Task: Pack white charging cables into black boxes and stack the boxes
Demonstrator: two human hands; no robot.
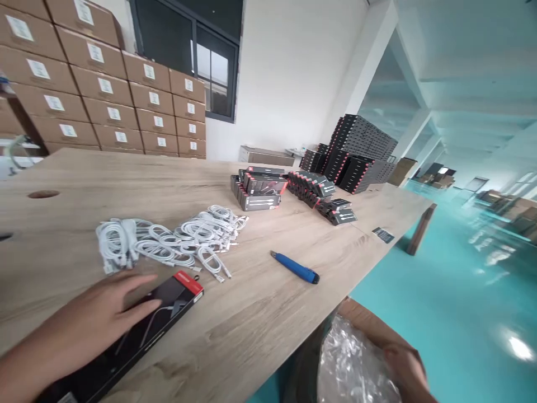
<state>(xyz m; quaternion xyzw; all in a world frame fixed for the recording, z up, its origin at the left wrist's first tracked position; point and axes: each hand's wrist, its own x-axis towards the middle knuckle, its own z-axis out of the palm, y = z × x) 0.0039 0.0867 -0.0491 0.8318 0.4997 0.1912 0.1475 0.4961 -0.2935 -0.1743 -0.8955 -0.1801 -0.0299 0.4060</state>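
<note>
Black box (138, 330) lies flat under the open left hand (96, 319); right hand (405, 364) beside it grips a plastic bag (352, 364). Packing seems underway.

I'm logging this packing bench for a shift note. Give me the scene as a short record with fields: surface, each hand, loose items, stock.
surface: wooden table
left hand: flat on a black box with a red end, lying on the table
right hand: below the table edge, at clear plastic bags in a cardboard box
loose items: pile of coiled white cables; blue pen-shaped tool
stock: stacked black boxes at mid table; brown cartons against the wall
</note>
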